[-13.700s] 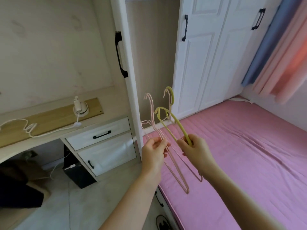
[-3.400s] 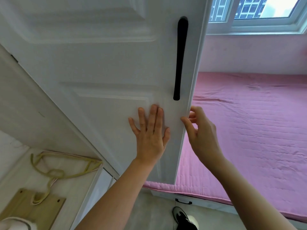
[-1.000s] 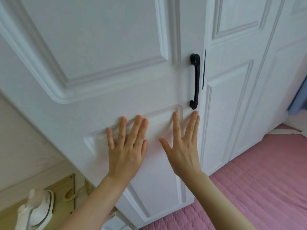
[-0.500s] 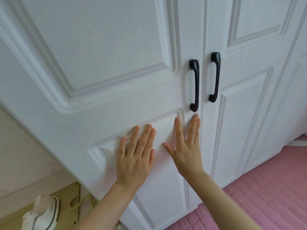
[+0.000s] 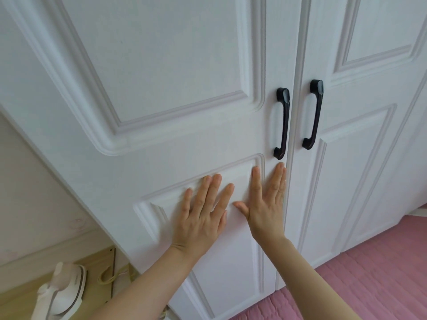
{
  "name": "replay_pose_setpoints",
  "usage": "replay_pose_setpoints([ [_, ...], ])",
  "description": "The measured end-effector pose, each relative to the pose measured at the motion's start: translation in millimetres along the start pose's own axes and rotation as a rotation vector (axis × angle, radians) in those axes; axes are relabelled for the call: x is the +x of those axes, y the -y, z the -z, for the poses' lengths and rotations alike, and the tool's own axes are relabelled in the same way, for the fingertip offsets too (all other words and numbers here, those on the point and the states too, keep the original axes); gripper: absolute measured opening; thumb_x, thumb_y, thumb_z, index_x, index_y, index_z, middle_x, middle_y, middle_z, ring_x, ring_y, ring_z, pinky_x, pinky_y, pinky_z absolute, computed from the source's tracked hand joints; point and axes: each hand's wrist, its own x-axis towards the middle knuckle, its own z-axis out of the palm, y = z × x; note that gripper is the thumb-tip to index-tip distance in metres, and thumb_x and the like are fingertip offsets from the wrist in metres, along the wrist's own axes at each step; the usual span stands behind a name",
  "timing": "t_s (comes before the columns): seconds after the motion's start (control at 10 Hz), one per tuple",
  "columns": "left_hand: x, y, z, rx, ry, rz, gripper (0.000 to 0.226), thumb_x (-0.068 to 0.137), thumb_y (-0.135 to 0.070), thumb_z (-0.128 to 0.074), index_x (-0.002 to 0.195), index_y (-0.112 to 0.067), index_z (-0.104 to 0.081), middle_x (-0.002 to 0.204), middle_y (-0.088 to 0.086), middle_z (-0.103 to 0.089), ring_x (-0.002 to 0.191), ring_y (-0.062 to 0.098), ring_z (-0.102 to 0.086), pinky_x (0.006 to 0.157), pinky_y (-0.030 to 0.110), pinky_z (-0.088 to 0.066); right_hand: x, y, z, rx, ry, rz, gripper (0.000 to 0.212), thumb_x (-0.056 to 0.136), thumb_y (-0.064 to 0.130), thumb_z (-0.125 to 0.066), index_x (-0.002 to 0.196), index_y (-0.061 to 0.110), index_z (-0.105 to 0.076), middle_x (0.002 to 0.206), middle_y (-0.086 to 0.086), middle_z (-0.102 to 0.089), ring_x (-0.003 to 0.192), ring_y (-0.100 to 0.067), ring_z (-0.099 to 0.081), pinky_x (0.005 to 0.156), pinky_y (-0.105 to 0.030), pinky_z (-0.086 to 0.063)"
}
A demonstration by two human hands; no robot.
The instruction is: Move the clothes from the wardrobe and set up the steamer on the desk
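Note:
The white panelled wardrobe door (image 5: 175, 72) fills most of the view and lies flush with the neighbouring door (image 5: 360, 158). Both palms rest flat on its lower panel: my left hand (image 5: 203, 215) with fingers spread, my right hand (image 5: 265, 204) beside it, fingertips just under the black handle (image 5: 282, 122). Neither hand holds anything. The white steamer (image 5: 61, 294) stands on the wooden board (image 5: 101, 259) of the desk at the lower left. Part of a yellow-green hanger (image 5: 108, 277) shows next to it. No clothes are visible.
A second black handle (image 5: 313, 114) sits on the neighbouring door. The pink mattress (image 5: 369, 280) lies at the lower right, against the wardrobe. A pale wall (image 5: 30, 192) rises behind the desk on the left.
The wardrobe door has swung from wide open to flush with its neighbour under both palms. The hangers held earlier now lie on the desk.

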Motion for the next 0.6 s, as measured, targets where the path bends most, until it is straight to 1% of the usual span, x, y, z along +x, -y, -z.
replay_pose_setpoints([
  [0.1, 1, 0, 6, -0.015, 0.025, 0.005, 0.058, 0.095, -0.043, -0.045, 0.149, -0.024, -0.032, 0.155, 0.008, -0.029, 0.143, 0.023, -0.028, 0.115, 0.047, -0.022, -3, -1, 5, -0.014, -0.007, 0.006, 0.083, 0.088, 0.066, -0.033, 0.152, 0.019, -0.005, 0.153, -0.032, 0.006, 0.144, -0.043, 0.004, 0.117, -0.053, -0.012],
  [0.2, 3, 1, 13, -0.073, 0.054, 0.012, 0.057, 0.096, -0.038, -0.045, 0.149, -0.023, -0.031, 0.156, 0.009, -0.027, 0.144, 0.024, -0.026, 0.115, 0.047, -0.024, -5, -5, 16, -0.078, 0.014, 0.022, 0.077, 0.091, 0.062, -0.040, 0.150, 0.019, -0.015, 0.154, -0.028, 0.001, 0.146, -0.036, 0.002, 0.117, -0.050, -0.017],
  [0.3, 5, 3, 24, -0.130, 0.075, 0.027, 0.057, 0.095, -0.029, -0.048, 0.149, -0.022, -0.031, 0.156, 0.010, -0.026, 0.144, 0.025, -0.025, 0.115, 0.048, -0.024, -10, 2, 29, -0.101, 0.046, -0.022, 0.077, 0.090, 0.057, -0.048, 0.152, 0.021, -0.018, 0.157, -0.023, 0.002, 0.147, -0.031, 0.002, 0.116, -0.049, -0.019],
  [0.4, 6, 6, 39, -0.188, 0.136, 0.010, 0.063, 0.091, -0.018, -0.051, 0.150, -0.017, -0.028, 0.158, 0.010, -0.020, 0.146, 0.027, -0.017, 0.117, 0.049, -0.021, -15, 16, 41, -0.115, 0.095, -0.079, 0.083, 0.088, 0.048, -0.056, 0.153, 0.024, -0.008, 0.158, -0.020, 0.008, 0.147, -0.030, 0.004, 0.118, -0.048, -0.015],
  [0.5, 1, 12, 54, -0.241, 0.217, 0.017, 0.068, 0.087, -0.009, -0.050, 0.151, -0.012, -0.026, 0.160, 0.008, -0.015, 0.148, 0.027, -0.010, 0.117, 0.050, -0.017, -25, 29, 48, -0.092, 0.157, -0.103, 0.086, 0.090, 0.044, -0.055, 0.152, 0.026, 0.002, 0.158, -0.017, 0.014, 0.147, -0.032, 0.005, 0.118, -0.046, -0.015],
  [0.6, -8, 18, 69, -0.256, 0.297, 0.055, 0.065, 0.087, -0.010, -0.048, 0.149, -0.008, -0.028, 0.160, 0.006, -0.016, 0.148, 0.028, -0.007, 0.117, 0.051, -0.017, -37, 33, 52, -0.094, 0.225, -0.130, 0.080, 0.094, 0.042, -0.049, 0.152, 0.020, 0.002, 0.159, -0.014, 0.010, 0.147, -0.031, 0.004, 0.119, -0.046, -0.015],
])
